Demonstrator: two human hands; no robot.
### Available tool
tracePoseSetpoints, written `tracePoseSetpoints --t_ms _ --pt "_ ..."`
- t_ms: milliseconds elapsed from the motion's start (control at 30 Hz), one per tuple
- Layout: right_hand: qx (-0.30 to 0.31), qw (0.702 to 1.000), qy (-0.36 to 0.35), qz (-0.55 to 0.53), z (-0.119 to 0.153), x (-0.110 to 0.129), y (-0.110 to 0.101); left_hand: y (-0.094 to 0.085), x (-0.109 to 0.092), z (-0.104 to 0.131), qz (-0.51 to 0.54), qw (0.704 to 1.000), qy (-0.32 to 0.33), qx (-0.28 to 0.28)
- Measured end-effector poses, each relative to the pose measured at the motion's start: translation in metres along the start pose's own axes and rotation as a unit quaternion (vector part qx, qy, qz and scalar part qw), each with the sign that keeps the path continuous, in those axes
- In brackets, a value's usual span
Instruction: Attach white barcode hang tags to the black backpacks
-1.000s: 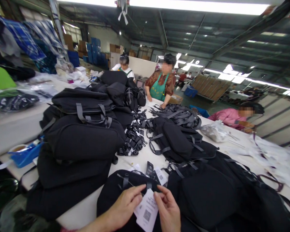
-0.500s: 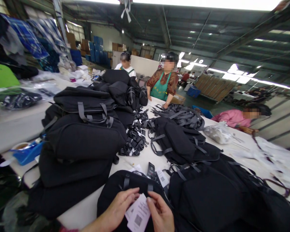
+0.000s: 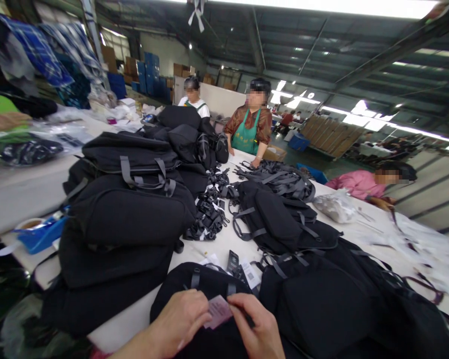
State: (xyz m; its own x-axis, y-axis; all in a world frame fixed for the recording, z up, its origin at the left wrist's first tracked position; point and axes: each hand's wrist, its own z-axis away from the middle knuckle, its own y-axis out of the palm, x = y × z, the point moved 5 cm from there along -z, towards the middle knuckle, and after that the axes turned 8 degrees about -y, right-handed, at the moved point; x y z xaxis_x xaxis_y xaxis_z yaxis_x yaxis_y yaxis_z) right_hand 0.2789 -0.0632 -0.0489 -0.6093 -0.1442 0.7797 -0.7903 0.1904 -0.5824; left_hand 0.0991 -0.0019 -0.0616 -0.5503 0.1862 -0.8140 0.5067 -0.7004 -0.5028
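Now: both hands pinch tag (image 3: 217, 311) | small, pale, tilted | over black backpack (image 3: 194, 289)

A long white table (image 3: 224, 247) carries the work — black backpacks (image 3: 130, 209) stacked high on its left side, more of them (image 3: 280, 219) spread along the right. Between the piles lies a heap of black straps and buckles (image 3: 209, 212). Loose hang tags (image 3: 243, 269) rest near the front — a clear plastic bag (image 3: 335, 207) sits farther right.

Small pale pink paper hang tag (image 3: 217, 311), tilted and seen nearly edge-on, pinched at both ends, held just above rounded black fabric backpack (image 3: 205, 284), which lies flat on the table edge
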Motion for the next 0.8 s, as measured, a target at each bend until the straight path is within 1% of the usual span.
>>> tracePoseSetpoints --t_ms 67,100,133,200,267,333,400,467,533,567,600,633,700,767,800 --pt "0.026 0.997 -0.030 0.066 -0.003 0.005 0.000 -0.003 -0.003 0.004 0.010 1.000 0.002 -0.005" --pt "0.053 0.994 -0.029 0.092 -0.004 0.007 0.001 -0.005 -0.003 0.006 0.021 1.000 -0.001 -0.009" --pt "0.087 0.991 -0.020 0.098 -0.005 0.009 0.003 -0.006 -0.004 0.009 0.036 0.999 -0.006 -0.009" --pt "0.149 0.988 0.016 0.036 -0.007 0.017 0.005 -0.008 -0.005 0.013 0.075 0.997 -0.015 0.009" --pt "0.169 0.983 0.049 -0.056 -0.009 0.027 0.005 -0.007 -0.010 0.016 0.140 0.989 -0.001 0.049" --pt "0.149 0.981 0.079 -0.101 -0.012 0.031 0.002 -0.006 -0.016 0.017 0.235 0.969 0.026 0.068" --pt "0.129 0.980 0.099 -0.113 -0.011 0.028 0.002 -0.004 -0.017 0.014 0.329 0.941 0.022 0.070" --pt "0.121 0.979 0.109 -0.124 -0.007 0.020 0.007 0.003 -0.014 0.011 0.386 0.919 -0.022 0.078" --pt "0.073 0.979 0.118 -0.151 -0.003 0.010 0.010 0.011 -0.009 0.008 0.404 0.908 -0.072 0.089" --pt "0.042 0.974 0.130 -0.181 -0.001 0.004 0.010 0.014 -0.006 0.007 0.405 0.905 -0.091 0.088" --pt "0.008 0.963 0.146 -0.225 0.001 -0.001 0.011 0.016 -0.004 0.007 0.403 0.905 -0.104 0.086" --pt "-0.025 0.946 0.162 -0.279 0.003 -0.004 0.012 0.018 -0.002 0.006 0.398 0.906 -0.114 0.082" --pt "-0.062 0.898 0.185 -0.395 0.006 -0.008 0.016 0.021 0.000 0.006 0.387 0.910 -0.127 0.083" --pt "-0.065 0.854 0.194 -0.478 0.007 -0.006 0.022 0.024 0.002 0.005 0.371 0.914 -0.139 0.087" --pt "-0.047 0.842 0.200 -0.499 0.008 -0.005 0.027 0.025 0.002 0.005 0.361 0.917 -0.145 0.086"
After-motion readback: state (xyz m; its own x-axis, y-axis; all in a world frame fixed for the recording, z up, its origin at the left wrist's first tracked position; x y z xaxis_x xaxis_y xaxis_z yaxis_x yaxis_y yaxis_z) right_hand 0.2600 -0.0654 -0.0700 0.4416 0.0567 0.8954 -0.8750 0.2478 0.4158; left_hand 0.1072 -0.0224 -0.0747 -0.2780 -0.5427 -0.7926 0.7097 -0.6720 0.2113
